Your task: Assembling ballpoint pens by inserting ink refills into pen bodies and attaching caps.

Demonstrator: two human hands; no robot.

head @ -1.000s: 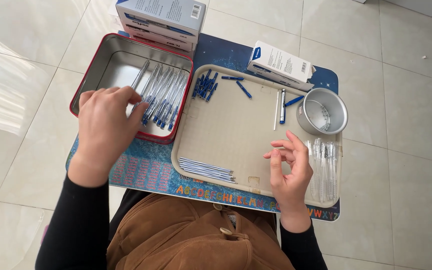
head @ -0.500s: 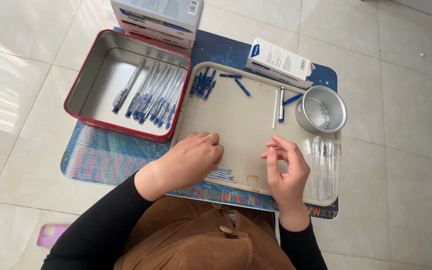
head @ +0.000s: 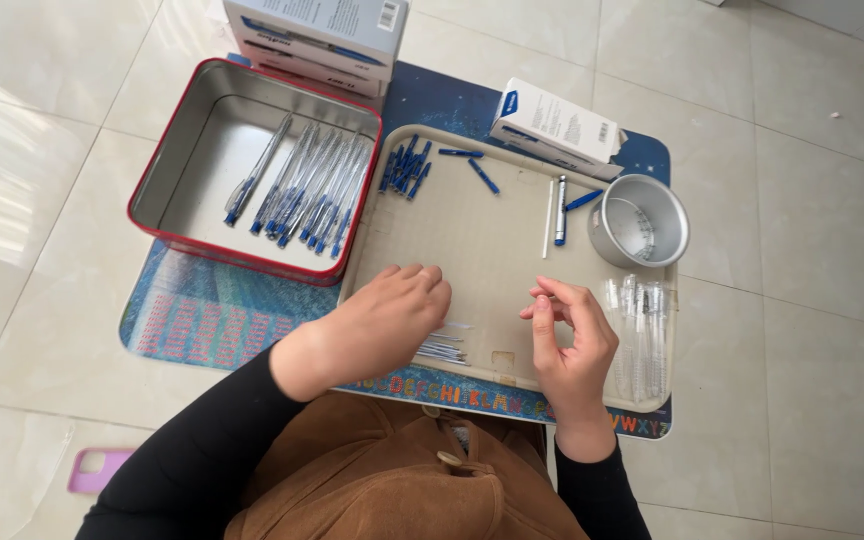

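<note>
The left hand [head: 387, 320] lies knuckles-up over a small bundle of thin pen refills [head: 444, 348] at the near edge of the beige tray [head: 472, 240], its fingers curled down onto them; whether they have actually closed on a refill I cannot tell, since the palm covers that end of the bundle. The right hand [head: 572, 345] hovers just beside it over the tray, thumb and forefinger pinched together, and if anything sits between them it is too small to make out. Those refills look feather-light, slim and a little bendy, and smooth enough to roll or slip, so I would judge they are best picked one at a time with a fingertip pinch near the middle, not scooped up. Clear pen barrels [head: 637, 335] lie in a row along the tray's right edge, hard, slick and nearly invisible against it, so their number is hard to count. A round metal cup [head: 640, 222] stands at the far right corner; its contents are not readable. Blue caps [head: 404, 165] lie loose at the far side, near a half-built pen [head: 560, 196]. Finished pens [head: 302, 190] fill the red-rimmed tin [head: 167, 165] to the left. White boxes [head: 557, 125] stand behind, the far ones cut off by the frame.
</note>
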